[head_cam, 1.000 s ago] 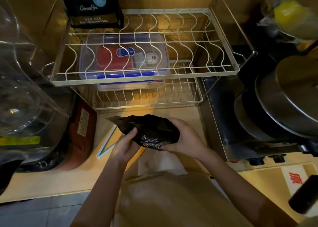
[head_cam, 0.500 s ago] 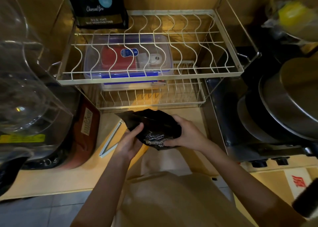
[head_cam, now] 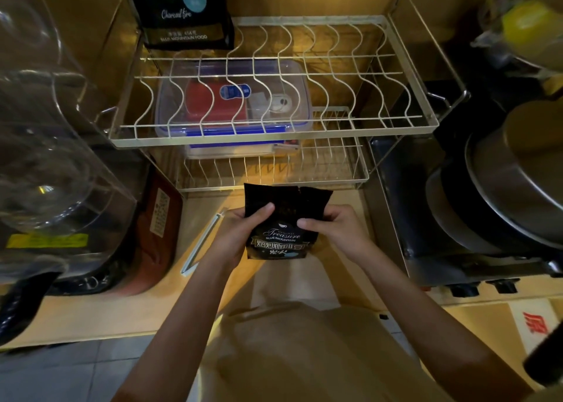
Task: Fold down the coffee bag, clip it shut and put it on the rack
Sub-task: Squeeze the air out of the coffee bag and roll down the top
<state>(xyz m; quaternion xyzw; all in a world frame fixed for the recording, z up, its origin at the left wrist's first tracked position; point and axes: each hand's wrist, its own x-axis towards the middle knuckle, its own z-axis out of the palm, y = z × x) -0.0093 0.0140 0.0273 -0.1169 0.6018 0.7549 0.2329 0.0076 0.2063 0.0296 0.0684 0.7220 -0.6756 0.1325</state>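
Black and soft, the small coffee bag (head_cam: 281,221) stands upright above the surface (head_cam: 213,212), at 6 o'clock from the wire rack (head_cam: 274,133), both the left hand (head_cam: 240,234) and right hand (head_cam: 332,231) pinching its sides; it looks light, crinkly, perhaps slippery, so the flat empty top seems best to hold.

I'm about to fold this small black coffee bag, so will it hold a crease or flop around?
Probably floppy: the coffee bag has a torn, wavy top edge and dents under the left hand and right hand. It looks light, held by thumbs and fingers alone. The glossy film may spring back unless clipped.
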